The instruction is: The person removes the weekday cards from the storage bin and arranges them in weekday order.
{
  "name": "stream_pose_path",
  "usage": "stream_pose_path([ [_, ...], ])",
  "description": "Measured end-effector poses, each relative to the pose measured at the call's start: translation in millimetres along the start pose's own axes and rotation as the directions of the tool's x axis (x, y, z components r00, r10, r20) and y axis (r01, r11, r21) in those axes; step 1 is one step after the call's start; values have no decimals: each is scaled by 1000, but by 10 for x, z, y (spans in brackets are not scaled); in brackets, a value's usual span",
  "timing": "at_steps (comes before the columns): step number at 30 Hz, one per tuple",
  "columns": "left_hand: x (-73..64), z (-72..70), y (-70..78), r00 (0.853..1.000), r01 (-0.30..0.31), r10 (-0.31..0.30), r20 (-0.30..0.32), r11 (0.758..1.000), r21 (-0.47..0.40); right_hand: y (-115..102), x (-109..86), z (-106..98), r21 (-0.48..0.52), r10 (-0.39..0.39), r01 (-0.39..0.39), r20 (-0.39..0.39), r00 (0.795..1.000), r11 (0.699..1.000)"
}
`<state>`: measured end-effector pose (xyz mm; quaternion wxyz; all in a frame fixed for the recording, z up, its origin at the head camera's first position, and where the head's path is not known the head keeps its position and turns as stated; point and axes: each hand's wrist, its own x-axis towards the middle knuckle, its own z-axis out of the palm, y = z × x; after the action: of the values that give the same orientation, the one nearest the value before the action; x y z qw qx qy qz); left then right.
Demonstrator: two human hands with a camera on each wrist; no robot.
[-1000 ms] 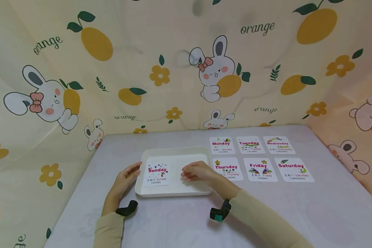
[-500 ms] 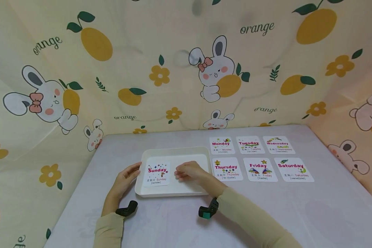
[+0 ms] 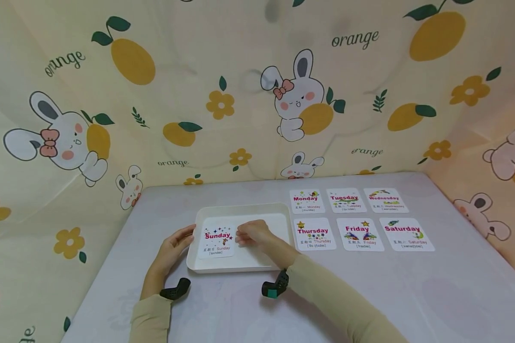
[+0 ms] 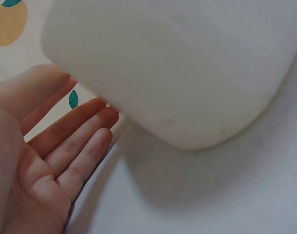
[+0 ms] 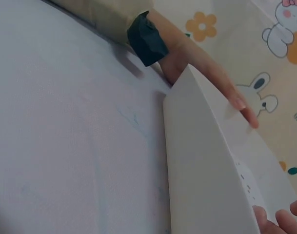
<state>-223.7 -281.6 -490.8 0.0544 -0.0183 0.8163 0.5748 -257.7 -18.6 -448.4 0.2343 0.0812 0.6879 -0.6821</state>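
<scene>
A white tray (image 3: pixel 262 261) lies on the table with a "Sunday" card (image 3: pixel 216 242) flat in its left half. My left hand (image 3: pixel 169 252) touches the tray's left rim. In the left wrist view its fingers (image 4: pixel 70 146) reach out nearly straight against the tray's side. Over the tray, my right hand (image 3: pixel 259 237) has loosely bent fingertips close to the card's right edge; whether they touch it I cannot tell. The right wrist view shows only its fingertips (image 5: pixel 285 222) at the lower right, thumb and fingers apart, holding nothing visible.
Right of the tray, cards lie in two rows: Monday (image 3: pixel 307 201), Tuesday (image 3: pixel 346 200), Wednesday (image 3: pixel 386 200) behind; Thursday (image 3: pixel 315 234), Friday (image 3: pixel 360 235), Saturday (image 3: pixel 406 235) in front. A patterned cloth (image 3: pixel 240 57) hangs behind the table (image 3: pixel 223 309).
My right hand has moved left across the tray, towards the right edge of the "Sunday" card. My left hand, the tray and the cards have stayed in place.
</scene>
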Motion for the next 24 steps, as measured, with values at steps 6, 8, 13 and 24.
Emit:
stream_pose_path([
  [6, 2, 7, 7, 1000, -3, 3, 2, 1000, 1, 1, 25, 43, 19, 26, -26, -39, 999, 999],
  [8, -3, 10, 12, 1000, -2, 2, 4, 1000, -2, -1, 26, 56, 31, 38, -37, -49, 998, 999],
  [13, -19, 12, 25, 1000, 5, -5, 7, 1000, 0, 19, 26, 72, 35, 34, -32, -58, 998, 999],
  [24, -1, -4, -6, 1000, -11, 11, 5, 1000, 0, 69, 72, 88, 69, -51, 55, -52, 997, 996],
])
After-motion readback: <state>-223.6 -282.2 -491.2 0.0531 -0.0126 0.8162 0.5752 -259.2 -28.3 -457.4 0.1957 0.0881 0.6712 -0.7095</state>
